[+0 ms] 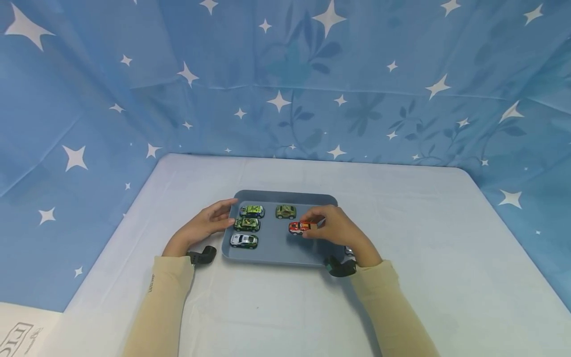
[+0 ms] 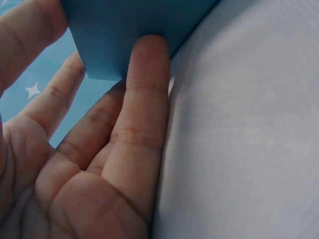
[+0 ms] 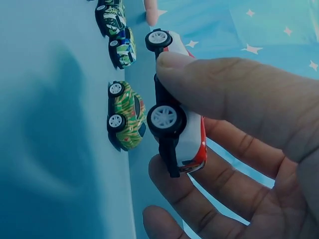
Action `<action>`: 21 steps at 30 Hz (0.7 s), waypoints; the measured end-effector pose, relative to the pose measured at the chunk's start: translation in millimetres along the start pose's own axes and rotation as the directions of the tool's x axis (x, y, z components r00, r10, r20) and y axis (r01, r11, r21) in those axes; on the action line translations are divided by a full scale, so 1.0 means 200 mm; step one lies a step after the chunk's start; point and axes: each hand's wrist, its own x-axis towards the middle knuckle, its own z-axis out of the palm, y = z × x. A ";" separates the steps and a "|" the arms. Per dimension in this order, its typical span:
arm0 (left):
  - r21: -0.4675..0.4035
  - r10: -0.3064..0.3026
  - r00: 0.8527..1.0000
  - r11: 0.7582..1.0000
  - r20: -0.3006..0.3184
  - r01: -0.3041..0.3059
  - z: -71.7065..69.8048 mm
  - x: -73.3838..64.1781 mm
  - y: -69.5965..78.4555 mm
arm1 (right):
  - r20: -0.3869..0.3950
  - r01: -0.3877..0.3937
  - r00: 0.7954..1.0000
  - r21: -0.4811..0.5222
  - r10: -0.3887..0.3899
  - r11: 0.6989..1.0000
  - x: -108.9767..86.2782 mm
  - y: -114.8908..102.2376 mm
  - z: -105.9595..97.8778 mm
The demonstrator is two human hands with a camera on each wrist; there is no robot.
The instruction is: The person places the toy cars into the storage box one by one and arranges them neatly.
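My right hand (image 1: 332, 225) pinches a red and white toy car (image 3: 192, 142) between thumb and fingers. The car is held over the middle of a blue-grey tray (image 1: 285, 255), its white wheels showing in the right wrist view. My left hand (image 1: 207, 223) holds the tray's left side. Its thumb and forefinger reach over the rim, and another finger lies along the outer wall in the left wrist view. Inside the tray, a yellow-green car (image 1: 252, 211), a camouflage car (image 1: 247, 225) and a white and green car (image 1: 244, 241) line the left. A green car (image 1: 285, 212) stands at the back middle.
Part of a silver car (image 1: 349, 251) shows beside the tray's right edge, mostly hidden by my right wrist. A white cloth (image 1: 285, 312) covers the table. Blue star-patterned curtain (image 1: 285, 124) hangs behind and along the sides. A printed pale sheet (image 1: 22, 327) lies at the lower left.
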 end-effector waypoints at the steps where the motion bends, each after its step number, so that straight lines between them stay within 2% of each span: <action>1: -0.001 0.001 1.000 1.000 0.000 -0.001 0.00 0.00 0.00 | 0.002 0.000 1.000 0.001 0.000 1.000 0.00 0.00 0.00; 21: -0.005 0.009 1.000 1.000 -0.001 -0.009 -0.01 0.00 -0.01 | 0.014 -0.013 1.000 -0.065 0.014 0.998 0.12 -0.04 0.06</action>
